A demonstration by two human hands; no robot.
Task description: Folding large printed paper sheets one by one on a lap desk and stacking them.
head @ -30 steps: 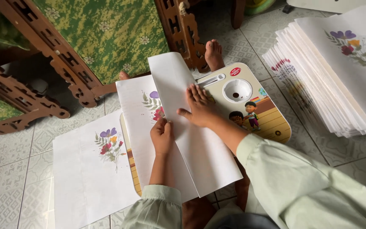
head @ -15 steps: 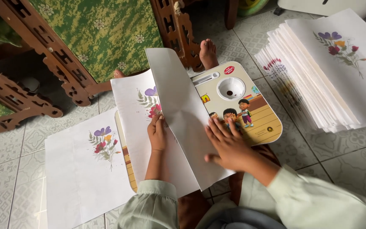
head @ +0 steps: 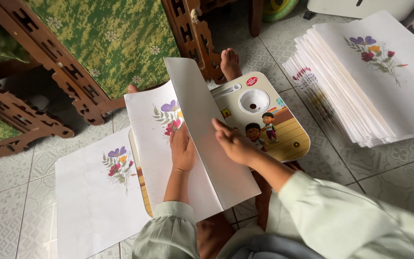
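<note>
On the lap tray [head: 293,144], both hands — left hand [head: 183,151], right hand [head: 233,144] — press open-fingered on a folded flower-printed sheet [head: 207,144].

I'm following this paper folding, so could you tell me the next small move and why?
Probably press the raised flap flat: the right hand is on it, the left hand pins the flowered sheet, and the fold stands half-turned.

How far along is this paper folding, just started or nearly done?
Early, it seems. One flower-printed sheet lies on the floor at the left, apparently finished. The left hand pins another sheet on the lap desk while the right hand folds its flap. A thick stack waits.
</note>
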